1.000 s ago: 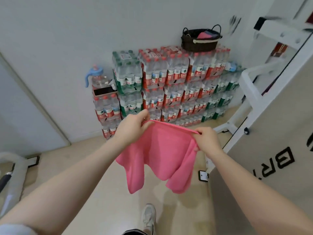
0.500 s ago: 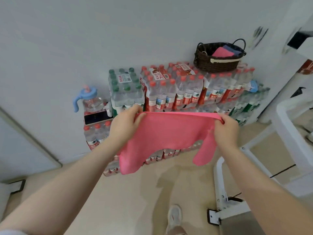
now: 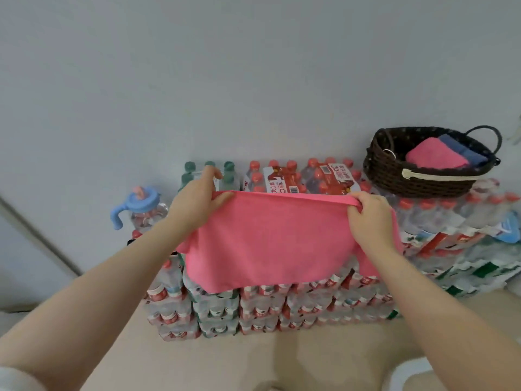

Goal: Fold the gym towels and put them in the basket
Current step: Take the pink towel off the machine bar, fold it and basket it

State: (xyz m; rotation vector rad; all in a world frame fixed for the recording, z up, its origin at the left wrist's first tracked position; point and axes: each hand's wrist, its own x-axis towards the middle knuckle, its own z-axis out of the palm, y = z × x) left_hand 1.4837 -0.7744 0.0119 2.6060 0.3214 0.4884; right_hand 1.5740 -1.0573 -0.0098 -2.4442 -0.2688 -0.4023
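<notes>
A pink towel (image 3: pixel 270 238) hangs stretched in front of me, its top edge taut between both hands. My left hand (image 3: pixel 194 201) pinches the top left corner and my right hand (image 3: pixel 366 218) grips the top right corner. The cloth drapes down over the front of the stacked water bottle packs (image 3: pixel 282 303). A dark woven basket (image 3: pixel 417 182) stands on top of the packs at the upper right. Inside it lie a folded pink towel (image 3: pixel 434 155) and a folded blue towel (image 3: pixel 462 149).
A clear jug with a blue lid and handle (image 3: pixel 138 207) stands on the left end of the bottle stack. A plain wall rises behind everything. Beige floor lies below the packs, and a white curved object (image 3: pixel 408 376) shows at the bottom right.
I have moved closer to the bottle stack and the view has tilted up. The towel is now spread wider and flatter between my hands, hanging against the packs.
</notes>
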